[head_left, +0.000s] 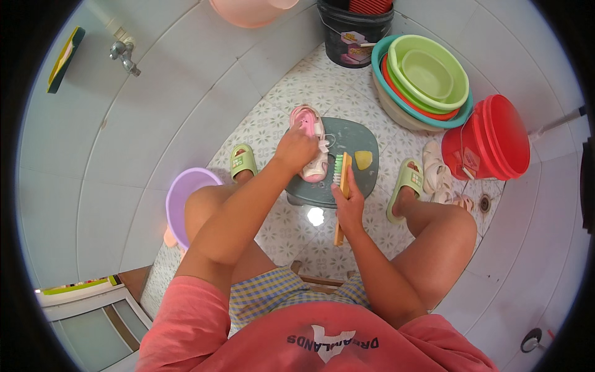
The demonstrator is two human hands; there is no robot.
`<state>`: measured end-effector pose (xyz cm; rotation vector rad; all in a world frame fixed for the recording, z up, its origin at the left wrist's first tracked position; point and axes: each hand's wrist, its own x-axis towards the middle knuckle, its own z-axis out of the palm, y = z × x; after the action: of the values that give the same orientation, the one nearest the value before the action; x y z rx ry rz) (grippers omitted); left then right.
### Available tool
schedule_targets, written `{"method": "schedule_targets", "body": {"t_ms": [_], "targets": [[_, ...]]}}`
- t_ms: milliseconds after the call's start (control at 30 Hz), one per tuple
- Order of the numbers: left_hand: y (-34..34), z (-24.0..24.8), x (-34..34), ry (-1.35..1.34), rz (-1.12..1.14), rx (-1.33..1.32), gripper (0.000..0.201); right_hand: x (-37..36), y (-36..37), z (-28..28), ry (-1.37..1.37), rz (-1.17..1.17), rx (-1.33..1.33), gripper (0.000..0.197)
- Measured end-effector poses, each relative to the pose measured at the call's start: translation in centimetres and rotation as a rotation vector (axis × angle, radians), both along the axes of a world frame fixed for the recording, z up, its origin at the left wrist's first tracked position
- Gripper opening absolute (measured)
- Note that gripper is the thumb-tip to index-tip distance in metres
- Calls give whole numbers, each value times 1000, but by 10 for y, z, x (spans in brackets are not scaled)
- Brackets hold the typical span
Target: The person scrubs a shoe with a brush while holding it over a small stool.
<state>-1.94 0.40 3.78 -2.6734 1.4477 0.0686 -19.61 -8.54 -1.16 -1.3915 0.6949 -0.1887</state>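
A pink and white sandal (315,168) lies lengthwise on a dark green stool (365,133) in front of me. My left hand (297,150) is closed on the sandal, its fingers reaching into the pink inside; part of the grip is hidden. In my right hand (351,201) is a scrubbing brush (344,173) with a wooden handle and pale green and white bristles. The bristles face left, close to the sandal but apart from it. A yellow piece of soap (364,160) rests on the stool, right of the brush.
To my left stands a purple bucket (176,198). Stacked basins (455,87), a black bucket (353,53) and red buckets (496,139) line the far and right walls. Light sandals (436,170) sit beside my right slipper (406,186). A tap (124,56) juts from the left wall.
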Motion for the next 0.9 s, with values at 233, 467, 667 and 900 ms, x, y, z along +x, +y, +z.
{"method": "schedule_targets", "body": {"t_ms": [233, 467, 667, 900], "targets": [[-11, 17, 21, 669, 628, -165, 30, 9, -13, 21, 11, -11, 160, 61], [32, -8, 16, 1459, 1131, -865, 40, 24, -7, 23, -27, 94, 114, 61], [20, 1, 16, 1618, 1259, -938, 33, 39, -22, 15, -49, 320, -271, 60], [12, -41, 7, 1801, 1240, -1477, 30, 55, -38, 65, 115, 749, -736, 55]]}}
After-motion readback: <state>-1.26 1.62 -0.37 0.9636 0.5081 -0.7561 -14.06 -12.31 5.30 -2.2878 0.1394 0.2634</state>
